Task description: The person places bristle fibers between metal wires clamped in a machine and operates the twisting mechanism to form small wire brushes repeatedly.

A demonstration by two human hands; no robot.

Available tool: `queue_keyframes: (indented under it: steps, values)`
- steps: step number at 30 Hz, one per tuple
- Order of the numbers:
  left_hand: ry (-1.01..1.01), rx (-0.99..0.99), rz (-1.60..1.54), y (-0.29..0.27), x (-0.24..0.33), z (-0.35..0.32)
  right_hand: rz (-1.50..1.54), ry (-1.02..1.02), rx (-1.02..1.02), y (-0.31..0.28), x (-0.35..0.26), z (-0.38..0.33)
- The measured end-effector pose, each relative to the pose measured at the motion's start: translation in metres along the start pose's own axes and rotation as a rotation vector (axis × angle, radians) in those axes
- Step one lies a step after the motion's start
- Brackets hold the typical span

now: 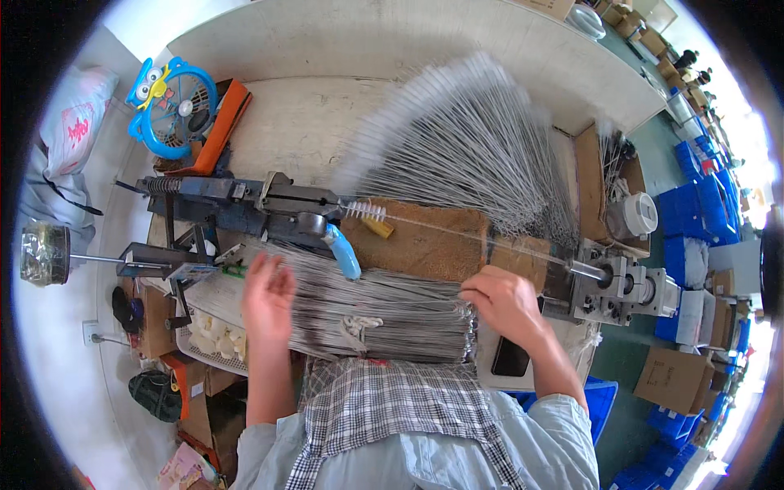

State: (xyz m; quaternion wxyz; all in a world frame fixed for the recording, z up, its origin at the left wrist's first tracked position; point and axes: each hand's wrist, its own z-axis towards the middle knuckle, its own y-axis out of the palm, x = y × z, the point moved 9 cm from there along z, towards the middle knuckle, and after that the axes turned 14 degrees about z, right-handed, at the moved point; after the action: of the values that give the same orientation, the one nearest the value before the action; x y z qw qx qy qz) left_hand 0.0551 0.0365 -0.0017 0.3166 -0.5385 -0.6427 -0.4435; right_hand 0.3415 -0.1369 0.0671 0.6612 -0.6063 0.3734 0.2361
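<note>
We're at wire pickup: wire bundle (359, 310) lies near us, across the bench front. Left hand (268, 298) fingers spread wide on its left part, right hand (502, 302) pinches the right ends. Next, we judge, one wire needs separating. Beyond: twisting machine (245, 200), finished brushes (465, 139), pale bench (343, 41), blue crates (694, 212) right.

Wire bundle (367, 314) before machine (269, 204)

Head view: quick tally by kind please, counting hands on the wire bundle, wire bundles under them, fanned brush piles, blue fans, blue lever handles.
Hands: 2, left hand, right hand
Wire bundle: 1
Fanned brush pile: 1
Blue fan: 1
Blue lever handle: 1
Total: 6
</note>
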Motion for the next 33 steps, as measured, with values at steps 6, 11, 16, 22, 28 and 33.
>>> queue_keyframes:
  steps: [6,11,16,22,28,33]
  values:
    - [0.043,0.516,-0.38,-0.227,0.011,0.058,-0.02,-0.004,0.02,-0.003,-0.005,-0.002]
    - [0.08,0.735,-0.057,-0.311,0.046,0.075,-0.091,0.07,0.079,-0.018,-0.007,-0.01]
    - [0.088,0.711,-0.034,-0.254,0.019,0.05,-0.153,0.077,0.123,-0.034,-0.012,-0.023]
    - [0.044,0.216,-0.275,-0.123,-0.013,0.037,-0.336,0.026,0.153,-0.051,-0.017,-0.027]
    - [-0.01,-0.268,0.102,0.056,-0.03,-0.013,-0.531,-0.104,0.315,-0.066,-0.029,-0.028]
    - [-0.139,-0.289,0.343,0.127,-0.028,-0.039,-0.409,-0.142,0.329,-0.075,-0.006,-0.022]
